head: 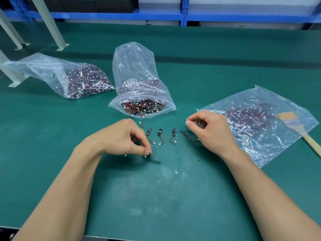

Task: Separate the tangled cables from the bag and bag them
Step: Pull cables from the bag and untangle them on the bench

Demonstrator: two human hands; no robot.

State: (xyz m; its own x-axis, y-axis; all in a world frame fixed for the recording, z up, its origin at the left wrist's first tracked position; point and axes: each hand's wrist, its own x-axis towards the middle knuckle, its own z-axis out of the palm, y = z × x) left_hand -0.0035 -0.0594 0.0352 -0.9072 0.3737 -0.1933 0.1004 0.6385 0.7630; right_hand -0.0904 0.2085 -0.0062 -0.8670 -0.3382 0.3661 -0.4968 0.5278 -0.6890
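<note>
An open clear bag (135, 70) stands at the table's middle, its mouth facing me and full of tangled red-black cables (142, 106). In front of it several separated cables lie in a row, among them one (149, 133), another (159, 134) and a third (172, 134). My left hand (125, 138) pinches a thin cable at its fingertips, low over the mat at the row's left end. My right hand (212, 131) hovers with loosely curled fingers at the row's right end, beside the last cable (188, 136). That cable's connector end runs under the hand.
A second bag of cables (69, 79) lies at the left. A flat bag holding cables (260, 122) lies at the right, with a wooden-handled brush (295, 126) on it. Grey frame legs (50, 25) stand at the back left, and blue shelving (184, 16) behind the green mat.
</note>
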